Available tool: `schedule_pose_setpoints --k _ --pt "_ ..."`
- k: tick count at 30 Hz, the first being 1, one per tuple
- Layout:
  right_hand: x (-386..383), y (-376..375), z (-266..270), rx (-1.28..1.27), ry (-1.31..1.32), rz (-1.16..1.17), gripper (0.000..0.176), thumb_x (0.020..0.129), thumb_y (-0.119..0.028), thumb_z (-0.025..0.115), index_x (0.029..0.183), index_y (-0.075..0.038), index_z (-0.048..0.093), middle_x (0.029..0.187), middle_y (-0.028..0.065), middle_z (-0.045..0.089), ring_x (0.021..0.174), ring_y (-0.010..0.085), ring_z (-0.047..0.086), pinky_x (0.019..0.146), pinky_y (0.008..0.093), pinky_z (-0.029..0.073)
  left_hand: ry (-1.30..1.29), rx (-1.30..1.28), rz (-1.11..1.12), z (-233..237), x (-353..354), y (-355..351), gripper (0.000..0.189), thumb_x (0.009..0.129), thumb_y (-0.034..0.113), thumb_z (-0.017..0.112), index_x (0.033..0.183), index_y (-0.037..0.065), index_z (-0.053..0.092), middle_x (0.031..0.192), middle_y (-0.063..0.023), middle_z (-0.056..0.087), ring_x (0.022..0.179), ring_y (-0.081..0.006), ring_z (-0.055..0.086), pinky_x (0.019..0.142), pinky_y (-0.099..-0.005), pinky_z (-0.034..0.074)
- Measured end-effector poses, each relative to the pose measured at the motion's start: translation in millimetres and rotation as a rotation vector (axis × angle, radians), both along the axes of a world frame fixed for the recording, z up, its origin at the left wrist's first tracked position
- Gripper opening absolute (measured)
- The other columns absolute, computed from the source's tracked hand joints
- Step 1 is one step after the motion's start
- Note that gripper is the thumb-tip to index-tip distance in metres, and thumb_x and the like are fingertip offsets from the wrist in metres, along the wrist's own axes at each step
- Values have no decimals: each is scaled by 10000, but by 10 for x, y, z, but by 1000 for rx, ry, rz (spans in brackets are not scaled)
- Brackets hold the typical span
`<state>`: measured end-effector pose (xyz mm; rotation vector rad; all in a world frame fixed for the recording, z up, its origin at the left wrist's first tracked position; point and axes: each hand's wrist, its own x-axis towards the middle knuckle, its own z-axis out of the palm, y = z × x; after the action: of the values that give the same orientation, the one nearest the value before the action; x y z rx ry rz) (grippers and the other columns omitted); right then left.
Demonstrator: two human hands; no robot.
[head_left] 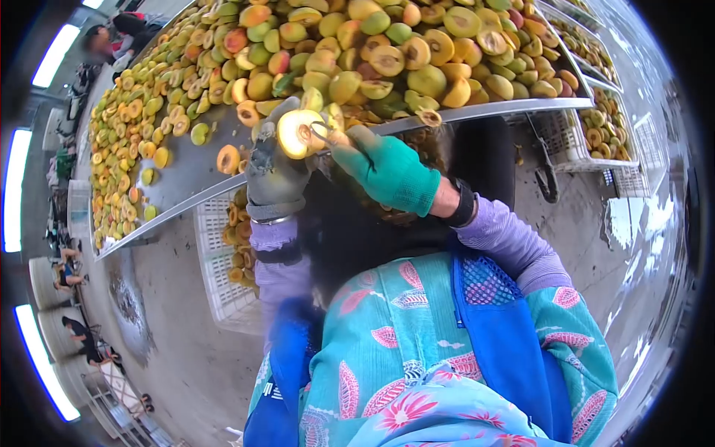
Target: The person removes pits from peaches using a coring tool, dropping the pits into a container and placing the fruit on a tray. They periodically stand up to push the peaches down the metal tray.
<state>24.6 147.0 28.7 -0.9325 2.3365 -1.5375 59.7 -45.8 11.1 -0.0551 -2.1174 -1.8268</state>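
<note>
Shot from head-worn cam, fisheye, aimed fwd & down; sat close over left hand (274, 175) & right hand (391, 171), table (190, 175) just beyond.

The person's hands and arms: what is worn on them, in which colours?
The left hand wears a stained grey glove, the right hand a green knit glove. Both sleeves are pale purple and ribbed. A black band circles the right wrist, a silvery bangle the left.

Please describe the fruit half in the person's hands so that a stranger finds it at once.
Find the long metal table heaped with yellow-green fruit. At its near edge, the grey-gloved left hand holds one fruit half, and the green-gloved right hand puts a tool to it. Only this half is held off the table, pale cut face up.
</note>
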Motion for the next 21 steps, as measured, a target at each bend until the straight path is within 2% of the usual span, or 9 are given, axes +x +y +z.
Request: schedule_pose_setpoints --k 2,4,5,8,9,13,16,20,21 --pt "-52 62 -53 23 37 -34 373 951 -390 512 981 -18 531 694 245 600 649 424 600 571 498 454 -45 88 -5 -19 -37 132 487 977 358 477 1299 -7 453 1253 -148 545 1098 -232 572 955 -345 456" --pt "-57 87 -110 18 34 -67 375 950 -387 506 958 -13 523 676 235 601 629 420 602 564 499 461 -2 91 -61 89 -61 400 523 990 406 438 1303 -13 450 1215 -139 559 1034 -225 592 932 -324 465" --pt "-69 99 -125 35 12 -80 372 950 -385 505 951 -14 520 676 232 603 629 421 602 562 499 461 -35 769 -112 200 -42 615 568 1002 446 382 1289 -39 457 1109 -139 595 926 -213 603 845 -298 496" --pt "-79 99 -179 37 24 -109 363 949 -378 509 930 -16 509 668 226 603 615 420 599 545 499 457 49 373 39 12 -155 623 595 1002 457 368 1267 -67 464 998 -135 613 874 -199 599 785 -289 509" --pt "-65 96 -199 29 37 -117 360 949 -375 510 924 -17 506 664 224 602 608 419 598 537 499 456 4 535 4 45 -162 667 578 1001 444 373 1233 -71 496 971 -135 616 862 -185 601 771 -290 508" --pt "3 117 -220 27 42 -104 368 953 -360 505 944 6 479 656 230 592 602 422 592 534 501 454 -47 689 -16 75 -202 728 489 995 369 418 1155 -71 559 954 -135 628 803 -171 609 727 -274 512" --pt "74 165 -213 29 -7 -79 377 958 -352 497 959 23 459 653 237 586 609 427 590 542 502 454 -121 531 148 55 -235 760 486 990 378 433 1097 -68 595 908 -126 639 770 -166 615 700 -273 517" --pt "103 178 -314 -32 -102 -69 387 960 -355 494 981 30 453 672 248 588 622 439 589 546 504 451 -123 332 151 -50 -336 724 365 963 298 527 1041 -46 618 841 -115 644 751 -161 628 662 -258 519" --pt "103 177 -344 -66 -141 -65 390 959 -357 496 988 30 455 683 252 591 626 442 590 545 504 450 -170 458 216 12 -339 797 279 943 235 574 999 -31 634 840 -107 655 753 -156 630 655 -254 518"
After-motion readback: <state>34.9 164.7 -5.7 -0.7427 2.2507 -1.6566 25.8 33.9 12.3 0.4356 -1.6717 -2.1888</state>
